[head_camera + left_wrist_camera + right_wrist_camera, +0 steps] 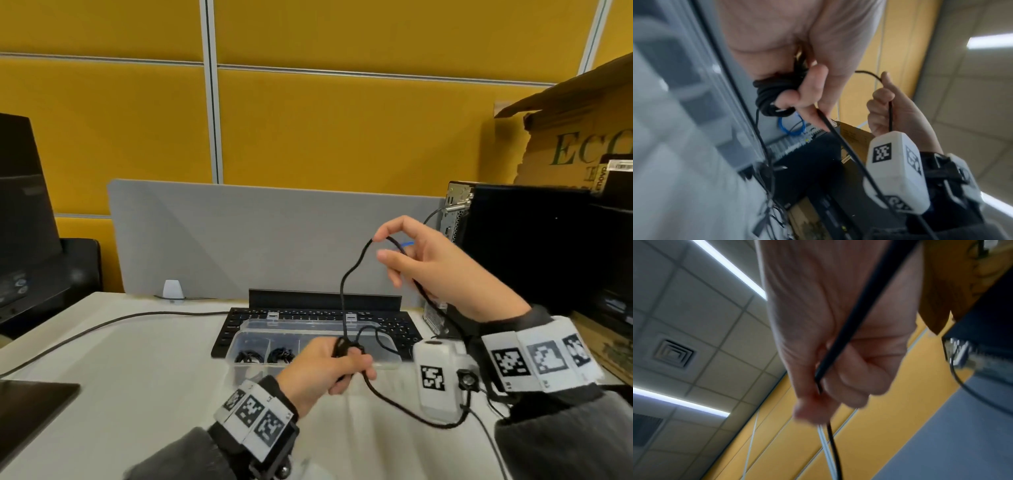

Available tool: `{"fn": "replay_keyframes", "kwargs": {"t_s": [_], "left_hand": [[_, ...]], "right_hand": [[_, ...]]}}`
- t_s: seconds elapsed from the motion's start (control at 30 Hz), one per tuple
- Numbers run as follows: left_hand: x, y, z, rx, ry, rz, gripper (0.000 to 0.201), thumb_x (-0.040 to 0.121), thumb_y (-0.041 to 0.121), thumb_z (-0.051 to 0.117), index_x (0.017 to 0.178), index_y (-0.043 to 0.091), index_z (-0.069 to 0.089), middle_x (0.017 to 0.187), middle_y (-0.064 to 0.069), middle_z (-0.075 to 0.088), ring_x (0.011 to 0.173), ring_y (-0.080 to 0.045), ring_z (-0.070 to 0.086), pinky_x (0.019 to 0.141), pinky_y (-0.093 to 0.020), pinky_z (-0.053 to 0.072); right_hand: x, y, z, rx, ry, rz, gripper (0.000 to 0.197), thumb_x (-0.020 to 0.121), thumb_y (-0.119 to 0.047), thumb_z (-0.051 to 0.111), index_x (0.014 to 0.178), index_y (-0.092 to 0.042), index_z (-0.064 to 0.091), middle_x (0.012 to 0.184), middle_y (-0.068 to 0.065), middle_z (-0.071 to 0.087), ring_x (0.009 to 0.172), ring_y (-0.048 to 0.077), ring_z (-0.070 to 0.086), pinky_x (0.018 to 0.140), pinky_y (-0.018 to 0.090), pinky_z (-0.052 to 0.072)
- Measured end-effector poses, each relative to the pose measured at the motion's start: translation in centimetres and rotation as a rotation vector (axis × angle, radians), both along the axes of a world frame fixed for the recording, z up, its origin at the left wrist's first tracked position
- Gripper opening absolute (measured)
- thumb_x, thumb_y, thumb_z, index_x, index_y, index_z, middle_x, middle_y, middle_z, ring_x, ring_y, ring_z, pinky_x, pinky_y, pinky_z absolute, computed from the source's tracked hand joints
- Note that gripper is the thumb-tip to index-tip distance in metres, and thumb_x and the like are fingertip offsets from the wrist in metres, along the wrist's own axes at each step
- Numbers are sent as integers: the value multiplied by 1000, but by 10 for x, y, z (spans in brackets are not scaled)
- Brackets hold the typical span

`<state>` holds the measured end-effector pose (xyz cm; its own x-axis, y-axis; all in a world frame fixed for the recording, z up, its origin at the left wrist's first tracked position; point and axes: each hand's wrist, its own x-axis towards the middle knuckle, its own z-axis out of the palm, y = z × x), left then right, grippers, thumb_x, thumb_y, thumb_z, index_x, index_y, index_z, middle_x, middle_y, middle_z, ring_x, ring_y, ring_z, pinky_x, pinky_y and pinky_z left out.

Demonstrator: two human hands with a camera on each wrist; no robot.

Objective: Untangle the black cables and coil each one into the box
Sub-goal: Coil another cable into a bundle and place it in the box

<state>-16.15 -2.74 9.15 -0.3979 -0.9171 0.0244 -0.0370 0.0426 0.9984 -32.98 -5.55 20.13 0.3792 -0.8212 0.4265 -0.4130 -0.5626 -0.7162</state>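
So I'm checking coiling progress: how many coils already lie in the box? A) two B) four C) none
A: two black coils lie in the left compartments of the box, while the left hand grips a third.

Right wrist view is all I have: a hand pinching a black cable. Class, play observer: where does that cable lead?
Observer: The cable runs down to the left hand, which grips a small coil of it.
Operator: Is that coil loose?
Observer: No, it is wound round the fingers.
Operator: And the box?
Observer: The box has its lid open; two coiled cables lie in its left compartments.
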Motion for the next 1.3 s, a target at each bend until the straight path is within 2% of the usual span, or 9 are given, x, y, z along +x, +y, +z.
{"fn": "replay_keyframes", "kwargs": {"t_s": [0.13,0.27,0.4,0.5,0.6,0.87,1.0,1.13,1.3], "left_hand": [[5,0,1,-90,-99,58,11,92,10,54,84,9,48,56,9,61,46,-6,35,48,-14,33],[-6,6,-7,-110,-165,-14,13,91,16,57,81,16,49,65,2,59,48,-7,40,50,-15,36],[-23,20,-12,-52,-147,-215,9,88,10,61,87,13,52,66,2,61,44,-5,43,46,-14,37],[-36,23,-21,-20,-187,-283,9,88,7,61,86,13,53,69,1,63,40,-1,48,49,-13,41],[-42,19,-27,13,-136,-203,16,88,4,59,77,14,56,64,2,62,42,-1,55,47,-13,39],[-34,-2,-28,49,82,153,19,92,2,51,77,11,44,55,2,65,51,-5,62,49,-15,36],[-16,-10,-22,-18,98,292,6,92,6,54,88,7,50,70,-5,66,56,-6,65,53,-16,41],[10,-18,-13,-208,-221,339,8,91,19,56,88,14,51,68,-1,64,53,-2,58,70,-27,49],[43,-25,5,-423,-505,456,19,85,30,65,85,16,53,72,4,53,63,-7,51,61,-19,44]], "right_hand": [[-26,0,2,80,219,-109,28,91,-31,55,114,-33,39,68,2,70,32,11,37,30,20,32],[-29,-3,3,-72,187,-253,15,89,-35,58,93,-22,53,51,3,63,27,7,38,30,17,32],[-25,-10,1,-130,220,-351,16,86,-33,63,83,-19,57,48,-2,60,29,1,43,35,10,32],[-20,-14,-4,-52,108,-322,14,85,-26,66,94,-19,57,52,-3,63,47,5,59,49,22,48],[-11,-11,-5,28,-9,-252,22,86,-19,65,106,-17,55,58,-3,63,68,22,65,70,39,55],[-7,5,2,297,-184,-12,16,97,-11,45,106,-15,57,84,6,53,47,12,51,48,26,49],[-18,0,-4,121,8,-72,19,99,-17,42,115,-26,48,69,2,49,41,4,37,42,18,35],[-41,-15,-19,-11,129,-260,24,99,-29,37,121,-36,32,64,3,42,48,10,36,46,25,32],[-79,-27,-34,-307,574,-441,16,97,-33,37,96,-27,52,75,-4,60,60,10,54,55,24,44]]}}
